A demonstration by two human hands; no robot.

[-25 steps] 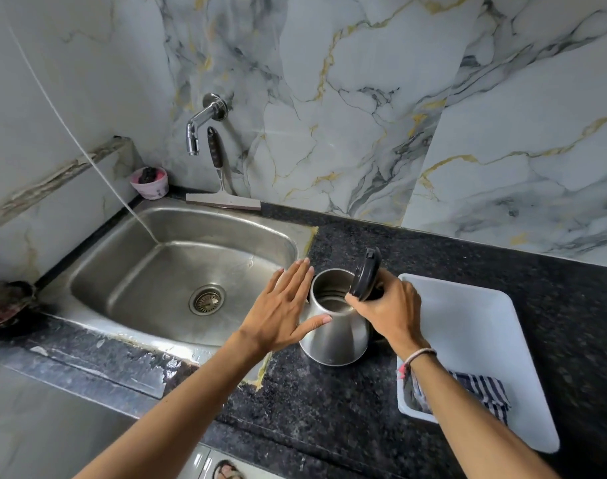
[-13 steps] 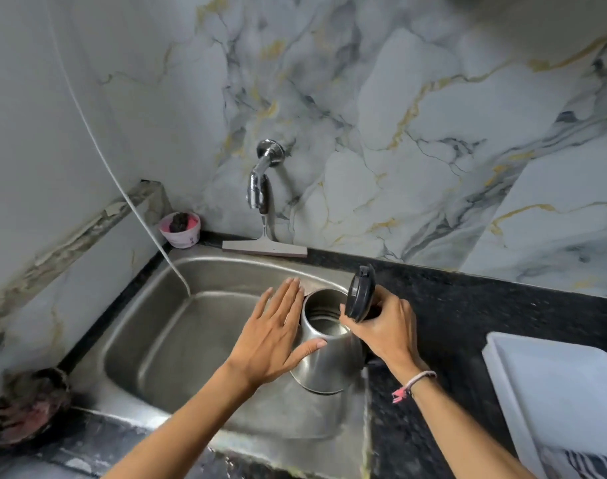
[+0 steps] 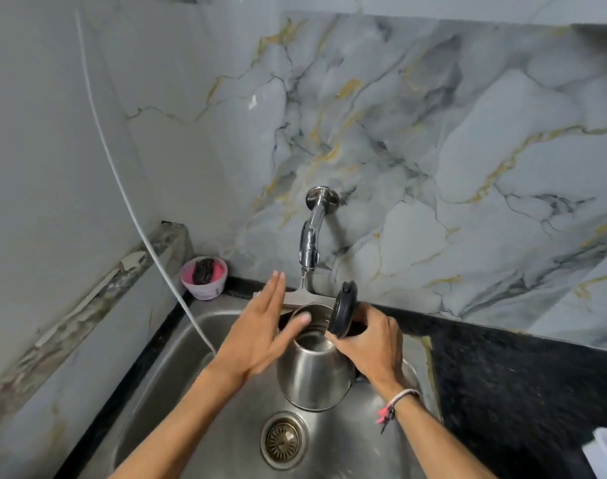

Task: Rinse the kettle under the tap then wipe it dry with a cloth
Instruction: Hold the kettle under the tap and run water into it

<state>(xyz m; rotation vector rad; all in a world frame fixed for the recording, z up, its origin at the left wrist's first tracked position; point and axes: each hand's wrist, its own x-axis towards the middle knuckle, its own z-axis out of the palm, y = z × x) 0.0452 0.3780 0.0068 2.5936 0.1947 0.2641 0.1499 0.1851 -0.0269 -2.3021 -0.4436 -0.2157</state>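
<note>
My right hand (image 3: pixel 371 344) clamped the steel kettle (image 3: pixel 312 371) by its handle over the sink (image 3: pixel 198 402) (lid (image 3: pixel 343 312) flipped up), left hand (image 3: pixel 260 337) fingers apart against its side; best to centre its mouth under the dry tap (image 3: pixel 310 240).

Left hand (image 3: pixel 260 335) flat, fingers spread, right hand (image 3: pixel 373 344) curled in a closed grip

Shiny steel kettle (image 3: pixel 312 378), brushed metal sink (image 3: pixel 198 392), glossy marble wall (image 3: pixel 433 150).
</note>
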